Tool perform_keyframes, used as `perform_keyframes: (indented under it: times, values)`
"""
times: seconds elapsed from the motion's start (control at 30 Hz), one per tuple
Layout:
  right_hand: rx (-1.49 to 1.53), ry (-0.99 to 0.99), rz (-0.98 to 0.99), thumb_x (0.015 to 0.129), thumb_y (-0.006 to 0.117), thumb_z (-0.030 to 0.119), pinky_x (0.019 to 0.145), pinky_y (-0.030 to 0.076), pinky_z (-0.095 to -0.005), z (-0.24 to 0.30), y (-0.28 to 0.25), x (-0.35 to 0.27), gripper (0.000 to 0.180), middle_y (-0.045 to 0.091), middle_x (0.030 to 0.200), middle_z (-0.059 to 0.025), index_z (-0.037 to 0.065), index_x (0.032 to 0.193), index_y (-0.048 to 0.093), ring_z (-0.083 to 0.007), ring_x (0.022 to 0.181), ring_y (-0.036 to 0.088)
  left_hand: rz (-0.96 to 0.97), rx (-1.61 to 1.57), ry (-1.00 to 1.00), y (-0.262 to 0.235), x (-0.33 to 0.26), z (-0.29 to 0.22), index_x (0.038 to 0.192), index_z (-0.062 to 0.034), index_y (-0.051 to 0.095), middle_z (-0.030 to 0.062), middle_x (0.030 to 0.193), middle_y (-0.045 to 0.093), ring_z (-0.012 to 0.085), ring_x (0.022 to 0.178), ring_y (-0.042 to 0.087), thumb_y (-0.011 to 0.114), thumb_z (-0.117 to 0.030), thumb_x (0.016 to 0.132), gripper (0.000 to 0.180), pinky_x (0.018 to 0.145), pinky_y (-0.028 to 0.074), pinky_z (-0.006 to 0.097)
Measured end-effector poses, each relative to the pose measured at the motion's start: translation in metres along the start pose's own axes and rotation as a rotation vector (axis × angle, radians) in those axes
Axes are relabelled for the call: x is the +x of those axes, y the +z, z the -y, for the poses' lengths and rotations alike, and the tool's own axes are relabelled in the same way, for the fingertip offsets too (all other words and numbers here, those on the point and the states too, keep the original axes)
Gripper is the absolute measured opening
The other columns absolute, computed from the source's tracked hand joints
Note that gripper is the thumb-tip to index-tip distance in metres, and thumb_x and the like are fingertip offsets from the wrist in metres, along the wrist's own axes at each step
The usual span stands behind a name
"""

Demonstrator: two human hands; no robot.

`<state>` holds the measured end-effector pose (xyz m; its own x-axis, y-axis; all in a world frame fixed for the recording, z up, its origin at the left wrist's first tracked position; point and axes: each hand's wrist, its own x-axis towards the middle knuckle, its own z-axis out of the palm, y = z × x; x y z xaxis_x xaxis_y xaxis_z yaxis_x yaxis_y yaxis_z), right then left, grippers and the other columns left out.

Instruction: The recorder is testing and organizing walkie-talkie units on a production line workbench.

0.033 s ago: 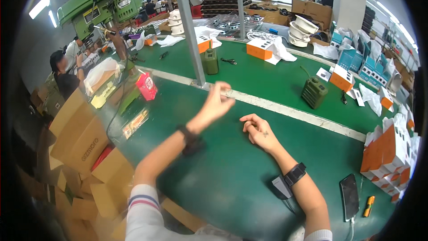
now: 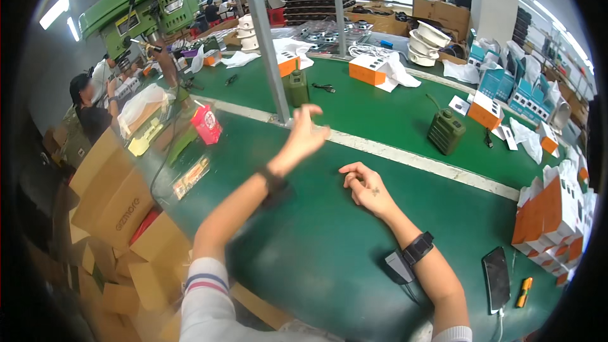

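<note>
The green canister (image 2: 297,87) nearest the hands stands upright on the far side of the long table (image 2: 329,253), beyond the pale strip (image 2: 405,156) and just beside the foot of the metal post (image 2: 265,41). Its lower edge meets the left hand's fingers in this view, so I cannot tell whether they touch. The left hand (image 2: 306,134) is raised and a little blurred, half open, with fingers loosely bent and nothing seen in it; the dark band (image 2: 271,181) on that wrist is smeared too. The right hand (image 2: 369,191) is low over the near side of the table, fingers loosely curled and partly open, with no object showing; its palm is hidden, and contact with the table is unclear.

Beside the right wrist's black watch (image 2: 418,248) lies a grey plug (image 2: 399,267), its cord partly covered by the forearm. Farther right are a phone (image 2: 497,278), whose white cable runs off the lower edge, and a small orange-yellow tube (image 2: 524,292) of unclear kind.

Across the strip, a second green canister (image 2: 446,132) leans slightly, near an orange-and-white box (image 2: 486,111). A red packet (image 2: 207,125) sits at left, above opened cardboard boxes (image 2: 111,193). The green drill machine (image 2: 142,16) meets the dark rim; beside it, a co-worker (image 2: 95,114) is partly hidden.
</note>
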<state>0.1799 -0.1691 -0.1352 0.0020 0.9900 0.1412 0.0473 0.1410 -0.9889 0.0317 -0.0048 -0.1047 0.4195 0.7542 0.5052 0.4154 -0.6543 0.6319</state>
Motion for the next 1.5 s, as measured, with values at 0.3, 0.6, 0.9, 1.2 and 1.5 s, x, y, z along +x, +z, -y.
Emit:
perform_keyframes:
  times: [0.3,0.6,0.9,1.2,1.5]
  values:
    - [-0.539,-0.278,-0.372,0.084,0.049,0.007,0.066,0.050,-0.0356,-0.023,0.011,0.026,0.020,0.061,0.090,-0.0130,0.005,0.101,0.059,-0.0245,0.076,0.062,-0.248,0.371,-0.311,0.031,0.137,0.121,0.138,-0.0036,0.024,0.0348,0.123,0.041,0.0496,0.109,0.050,0.073,-0.031,0.073,0.086,0.090,0.045,0.049]
    - [-1.488,-0.050,-1.268,0.069,0.074,0.019,0.100,0.035,-0.0480,0.016,-0.171,0.000,0.071,0.043,0.130,-0.0219,0.012,0.132,0.042,-0.0395,0.120,0.042,-0.064,0.016,0.060,-0.008,0.067,0.040,0.129,-0.0063,0.031,0.0297,0.104,0.061,0.0388,0.095,0.063,0.075,-0.024,0.073,0.073,0.080,0.051,0.044]
    - [-1.186,-0.027,-0.751,0.073,0.074,0.034,0.080,0.049,-0.0465,0.055,-0.130,-0.025,0.060,0.056,0.110,-0.0189,0.007,0.118,0.044,-0.0370,0.097,0.059,0.328,-0.112,-0.031,-0.030,-0.049,-0.049,0.108,0.0009,0.040,0.0253,0.099,0.061,0.0361,0.087,0.064,0.078,-0.021,0.073,0.056,0.074,0.052,0.040]
    - [-1.265,0.017,-0.537,0.079,0.067,0.045,0.060,0.054,-0.0465,0.057,0.025,-0.093,0.058,0.047,0.117,-0.0220,0.005,0.117,0.050,-0.0386,0.086,0.062,0.316,-0.094,0.356,-0.051,-0.127,-0.077,0.107,0.0034,0.051,0.0229,0.105,0.056,0.0409,0.092,0.057,0.078,-0.023,0.075,0.049,0.074,0.050,0.044]
    - [-1.143,-0.276,-0.426,0.082,0.068,0.036,0.060,0.056,-0.0416,0.053,0.051,-0.139,0.053,0.041,0.118,-0.0318,0.007,0.124,0.054,-0.0383,0.071,0.064,0.469,-0.372,0.236,-0.080,-0.150,-0.086,0.113,0.0002,0.055,0.0182,0.118,0.051,0.0284,0.103,0.061,0.071,0.000,0.077,0.040,0.072,0.061,0.033]
